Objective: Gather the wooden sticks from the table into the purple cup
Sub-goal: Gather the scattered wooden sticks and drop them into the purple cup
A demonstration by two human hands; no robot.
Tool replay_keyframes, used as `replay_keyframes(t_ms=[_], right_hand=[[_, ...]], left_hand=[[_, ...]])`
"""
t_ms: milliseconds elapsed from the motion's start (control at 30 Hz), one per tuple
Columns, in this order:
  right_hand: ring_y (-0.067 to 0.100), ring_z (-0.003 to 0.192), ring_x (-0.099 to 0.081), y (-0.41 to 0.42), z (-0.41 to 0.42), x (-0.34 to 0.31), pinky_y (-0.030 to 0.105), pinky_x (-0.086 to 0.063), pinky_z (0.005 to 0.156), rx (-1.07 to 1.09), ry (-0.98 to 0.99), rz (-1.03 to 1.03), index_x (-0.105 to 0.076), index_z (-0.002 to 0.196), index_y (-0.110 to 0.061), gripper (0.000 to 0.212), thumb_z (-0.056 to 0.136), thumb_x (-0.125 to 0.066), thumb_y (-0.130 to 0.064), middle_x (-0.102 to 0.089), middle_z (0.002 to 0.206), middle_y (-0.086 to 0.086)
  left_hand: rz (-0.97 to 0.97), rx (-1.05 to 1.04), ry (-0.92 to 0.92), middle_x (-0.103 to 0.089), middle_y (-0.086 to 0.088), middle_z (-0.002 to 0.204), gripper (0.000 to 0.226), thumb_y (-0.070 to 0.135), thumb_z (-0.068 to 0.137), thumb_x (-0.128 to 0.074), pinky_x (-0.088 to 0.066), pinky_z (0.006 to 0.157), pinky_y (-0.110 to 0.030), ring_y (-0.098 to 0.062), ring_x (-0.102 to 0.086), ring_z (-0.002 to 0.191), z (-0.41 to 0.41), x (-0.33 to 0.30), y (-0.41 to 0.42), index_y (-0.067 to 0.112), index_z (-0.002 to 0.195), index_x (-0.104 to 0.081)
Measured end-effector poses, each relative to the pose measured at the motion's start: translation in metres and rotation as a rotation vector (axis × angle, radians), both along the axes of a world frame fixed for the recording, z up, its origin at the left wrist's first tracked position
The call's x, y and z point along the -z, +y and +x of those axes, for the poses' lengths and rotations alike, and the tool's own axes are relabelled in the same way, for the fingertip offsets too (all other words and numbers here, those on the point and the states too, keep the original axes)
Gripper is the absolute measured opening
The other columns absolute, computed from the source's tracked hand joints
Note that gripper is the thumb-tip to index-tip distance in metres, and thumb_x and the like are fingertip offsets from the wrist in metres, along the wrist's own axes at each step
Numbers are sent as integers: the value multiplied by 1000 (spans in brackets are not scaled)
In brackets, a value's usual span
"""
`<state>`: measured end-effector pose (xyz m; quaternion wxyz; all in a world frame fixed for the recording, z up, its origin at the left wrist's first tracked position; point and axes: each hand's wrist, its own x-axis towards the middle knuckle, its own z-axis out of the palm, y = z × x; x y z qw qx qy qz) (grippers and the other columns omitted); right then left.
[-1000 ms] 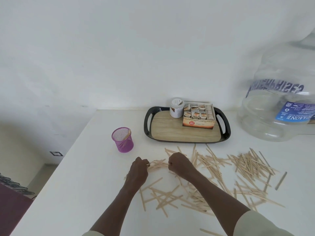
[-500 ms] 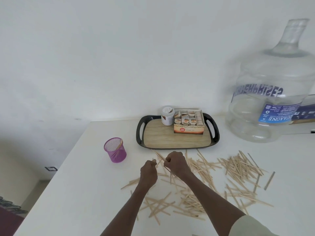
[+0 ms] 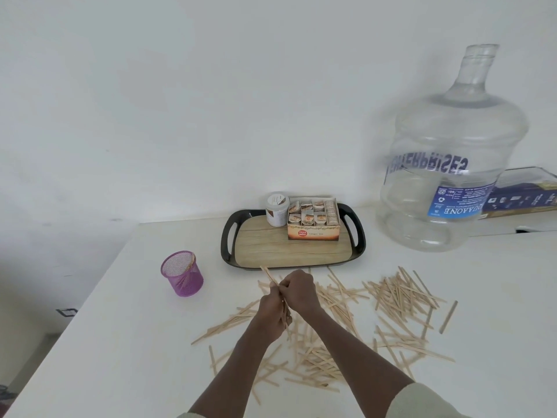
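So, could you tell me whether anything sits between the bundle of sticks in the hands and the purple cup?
Nothing visible does. The held sticks and the purple cup have only bare table between them; the tray lies farther back.

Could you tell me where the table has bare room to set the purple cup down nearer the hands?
Bare table lies left of the left hand, between the purple cup and the near edge. Another strip runs between cup and black tray. Right of the hands it is crowded with wooden sticks.
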<state>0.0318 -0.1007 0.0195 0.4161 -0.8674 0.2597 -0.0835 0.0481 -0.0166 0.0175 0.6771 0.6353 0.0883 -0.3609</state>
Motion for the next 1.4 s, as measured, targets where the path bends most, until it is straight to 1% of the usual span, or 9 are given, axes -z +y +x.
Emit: replay_keyframes(t_ms=[100,200,267,433,600,800,1033,1200,1400], right_hand=[[13,47,-51,2,-4,-1,34,-48,50,-7,-36,23,-66,58,2,29,84,-61,-7,-63,55,15],[9,43,-40,7,-11,1,32,-37,46,17,-76,79,-53,46,-2,33,79,-53,2,-48,46,10],[6,42,-30,11,-17,1,25,-29,46,46,-128,113,-42,41,-11,39,76,-49,4,-37,44,1],[9,49,-42,12,-27,9,27,-35,48,52,-222,40,-48,54,-12,27,77,-46,3,-51,50,1],[12,95,-70,5,-40,7,9,-47,80,55,-242,67,-71,116,-10,28,92,-55,-8,-76,100,5],[10,93,-68,-17,-54,11,16,-50,81,228,-211,168,-74,104,-10,22,89,-59,-6,-75,98,-1],[6,101,-61,-36,-69,15,17,-44,87,-194,2,100,-73,116,-22,40,84,-61,-1,-71,115,-7],[4,92,-66,-53,-71,14,0,-39,73,-123,-74,-39,-78,102,-15,23,88,-64,-3,-76,103,2],[7,89,-65,-73,-76,8,17,-49,84,33,-102,-48,-78,101,-9,21,88,-63,-2,-76,99,4]], left_hand=[[-85,-29,109,-54,-10,65,60,47,105,-21,-42,57,-31,-19,-50,58,1,0,-5,-1,108,-58],[-241,-67,210,-70,-22,103,60,46,106,-23,-53,93,-41,-30,-68,97,2,2,-10,-3,112,-57],[-268,-89,218,-69,-24,111,56,44,106,-25,-50,101,-43,-32,-67,107,0,0,-12,-3,114,-56],[-179,-119,167,-72,-20,90,46,31,107,-32,-55,80,-37,-29,-69,92,-1,0,-14,-4,106,-61],[-105,-146,120,-68,-17,79,44,28,108,-30,-54,75,-38,-27,-66,78,1,1,-17,-5,104,-59],[-72,-272,77,-41,1,62,35,30,107,-31,-31,51,-26,-12,-36,50,-1,-8,-24,13,80,-46],[-181,-219,145,-37,4,57,35,32,107,-33,-29,39,-18,-7,-33,36,4,-10,-19,15,77,-43],[-174,-196,104,-41,5,60,36,30,107,-35,-33,50,-26,-10,-39,50,3,-16,-14,16,76,-46],[-166,-302,28,-46,3,64,29,24,106,-37,-36,53,-25,-11,-38,51,7,-17,-14,14,84,-52]])
